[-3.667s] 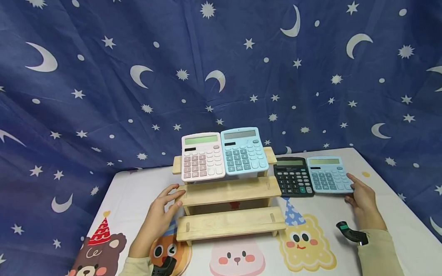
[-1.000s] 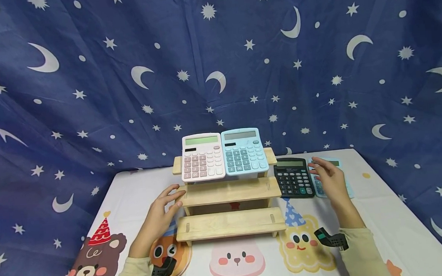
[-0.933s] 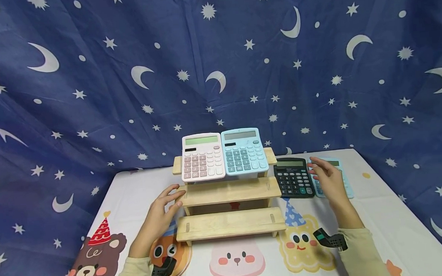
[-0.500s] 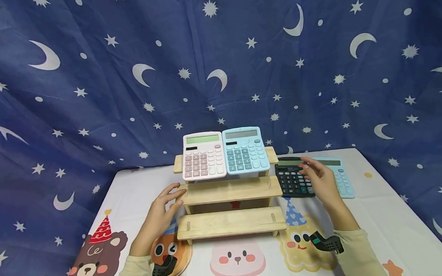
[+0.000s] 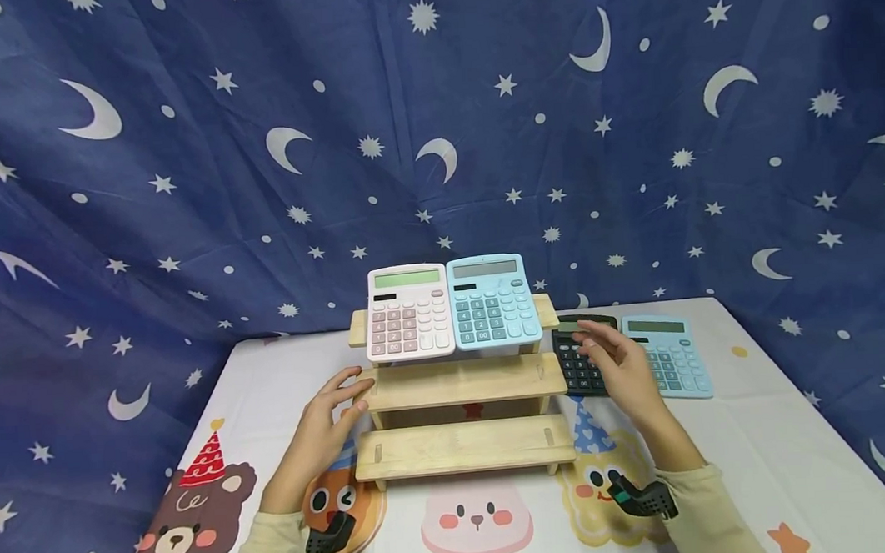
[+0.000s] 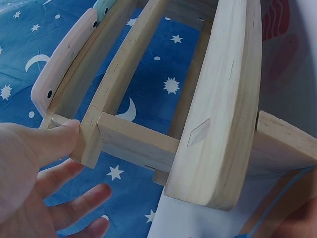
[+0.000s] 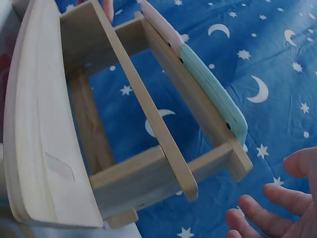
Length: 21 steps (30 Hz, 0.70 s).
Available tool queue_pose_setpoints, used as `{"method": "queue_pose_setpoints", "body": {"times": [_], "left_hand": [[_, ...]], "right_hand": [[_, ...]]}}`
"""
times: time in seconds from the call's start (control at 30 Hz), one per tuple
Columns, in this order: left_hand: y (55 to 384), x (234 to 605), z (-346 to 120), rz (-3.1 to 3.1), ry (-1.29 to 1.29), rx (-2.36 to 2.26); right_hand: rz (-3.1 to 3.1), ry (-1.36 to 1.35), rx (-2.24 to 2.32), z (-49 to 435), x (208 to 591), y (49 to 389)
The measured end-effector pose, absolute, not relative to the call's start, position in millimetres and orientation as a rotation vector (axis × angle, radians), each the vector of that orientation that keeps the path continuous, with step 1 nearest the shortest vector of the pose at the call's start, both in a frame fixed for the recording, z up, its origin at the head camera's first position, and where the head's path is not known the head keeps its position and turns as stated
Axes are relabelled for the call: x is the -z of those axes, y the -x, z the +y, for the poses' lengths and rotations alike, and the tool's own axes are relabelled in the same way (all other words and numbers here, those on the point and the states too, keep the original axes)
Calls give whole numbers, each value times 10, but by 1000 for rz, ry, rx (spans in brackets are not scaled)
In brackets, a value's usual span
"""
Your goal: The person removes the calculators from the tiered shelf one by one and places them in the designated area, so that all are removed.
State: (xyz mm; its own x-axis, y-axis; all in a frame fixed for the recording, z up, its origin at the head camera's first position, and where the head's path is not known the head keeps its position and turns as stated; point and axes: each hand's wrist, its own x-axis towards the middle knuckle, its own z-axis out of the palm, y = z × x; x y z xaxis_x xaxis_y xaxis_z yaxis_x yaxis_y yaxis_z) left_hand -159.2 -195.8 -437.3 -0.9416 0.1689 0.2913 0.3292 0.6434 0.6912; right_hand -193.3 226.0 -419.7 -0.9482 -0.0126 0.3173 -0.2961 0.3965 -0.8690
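Note:
My left hand (image 5: 317, 433) is at the left end of a three-tier wooden display stand (image 5: 466, 446). In the left wrist view, its thumb and index finger pinch the end of the middle board, other fingers spread below. A pink-and-white calculator (image 5: 409, 312) and a light blue calculator (image 5: 493, 300) lean side by side on the top tier. My right hand (image 5: 628, 375) hovers with loosely bent fingers over a black calculator (image 5: 581, 369), partly covering it. In the right wrist view, these fingers hold nothing. A second light blue calculator (image 5: 688, 372) lies right of the black one.
The tablecloth (image 5: 781, 426) is white with printed cartoon animals. A blue curtain (image 5: 480, 124) with moons and stars hangs behind the table. Each forearm wears a black wrist device (image 5: 642, 498). The two lower tiers bear nothing.
My right hand has moved left from the right edge of the far blue calculator, across it, to the black calculator beside the stand. The left hand and calculators have stayed put.

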Motion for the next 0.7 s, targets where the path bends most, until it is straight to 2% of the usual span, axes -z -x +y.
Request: {"method": "queue_pose_setpoints", "body": {"times": [0.7], "left_hand": [[1597,4381,-1953,-2667,398,1173]], "right_hand": [[-2377,-520,-1702,2010,4233,1861]]}}
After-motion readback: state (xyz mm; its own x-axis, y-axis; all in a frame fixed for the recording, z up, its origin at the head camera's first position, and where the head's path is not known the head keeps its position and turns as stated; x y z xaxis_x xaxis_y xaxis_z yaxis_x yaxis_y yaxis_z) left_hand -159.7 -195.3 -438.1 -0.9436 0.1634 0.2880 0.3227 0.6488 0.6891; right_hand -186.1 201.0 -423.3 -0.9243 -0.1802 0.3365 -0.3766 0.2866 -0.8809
